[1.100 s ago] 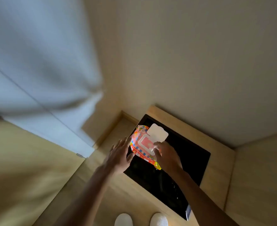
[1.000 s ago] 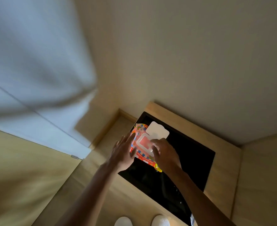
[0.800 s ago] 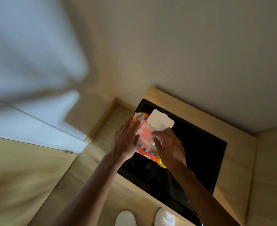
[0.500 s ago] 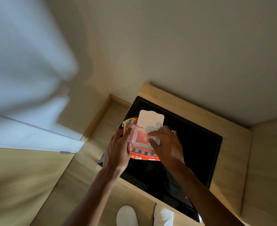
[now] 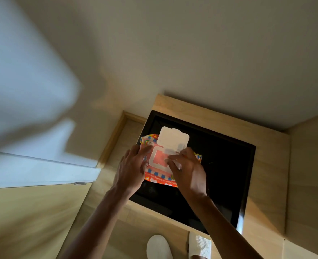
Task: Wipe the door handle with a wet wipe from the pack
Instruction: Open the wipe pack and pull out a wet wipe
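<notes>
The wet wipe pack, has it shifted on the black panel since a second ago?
Yes. The wet wipe pack has turned on the black panel, its lower edge now roughly level, not slanted.

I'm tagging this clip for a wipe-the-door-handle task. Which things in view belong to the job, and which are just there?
Part of the job:
- wet wipe pack, lying on the black surface
- white flip lid, open
- left hand, steadying the pack
- right hand, fingers at the opening

Just there:
- black surface
- wooden ledge
- white slippers
</notes>
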`<state>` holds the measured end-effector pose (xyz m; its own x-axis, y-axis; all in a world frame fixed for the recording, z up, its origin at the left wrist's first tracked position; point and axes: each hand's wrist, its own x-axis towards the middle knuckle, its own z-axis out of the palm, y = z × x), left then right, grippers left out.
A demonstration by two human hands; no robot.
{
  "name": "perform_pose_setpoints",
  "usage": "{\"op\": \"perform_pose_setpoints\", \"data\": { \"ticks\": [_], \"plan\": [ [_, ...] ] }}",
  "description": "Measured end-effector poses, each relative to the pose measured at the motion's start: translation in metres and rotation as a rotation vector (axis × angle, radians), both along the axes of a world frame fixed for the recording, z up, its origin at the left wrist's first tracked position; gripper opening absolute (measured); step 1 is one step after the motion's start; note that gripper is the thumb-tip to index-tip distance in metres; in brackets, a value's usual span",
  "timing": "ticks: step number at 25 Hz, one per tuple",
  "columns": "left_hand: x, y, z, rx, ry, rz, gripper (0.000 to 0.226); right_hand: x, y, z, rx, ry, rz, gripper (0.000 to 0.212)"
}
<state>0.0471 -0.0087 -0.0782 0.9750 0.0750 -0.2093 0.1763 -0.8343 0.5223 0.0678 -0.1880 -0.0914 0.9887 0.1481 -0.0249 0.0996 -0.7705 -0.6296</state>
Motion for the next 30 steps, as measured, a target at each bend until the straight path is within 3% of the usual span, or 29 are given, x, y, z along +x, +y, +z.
{"op": "perform_pose_setpoints", "data": {
  "ticks": [9,13,18,21,25,30],
  "plan": [
    [0.002,0.0,-0.009,0.004,-0.03,-0.062,0.063,0.016,0.007,0.008,-0.28,-0.149,0.18,0.022],
    [0.004,0.006,-0.017,0.003,-0.003,-0.107,0.067,0.021,0.006,0.002,-0.307,-0.17,0.302,0.023],
    [0.001,0.009,-0.022,-0.05,0.016,-0.089,0.068,0.026,0.003,-0.011,-0.48,-0.099,0.498,0.046],
    [0.001,0.004,-0.022,-0.015,0.013,-0.057,0.067,0.026,0.001,-0.011,-0.473,-0.106,0.518,0.046],
    [0.001,0.0,-0.021,-0.027,0.034,-0.019,0.066,0.025,-0.002,-0.007,-0.301,-0.214,0.445,0.03],
    [0.0,-0.001,-0.019,-0.019,0.038,-0.015,0.067,0.022,0.0,0.001,-0.23,-0.261,0.425,0.032]
  ]
}}
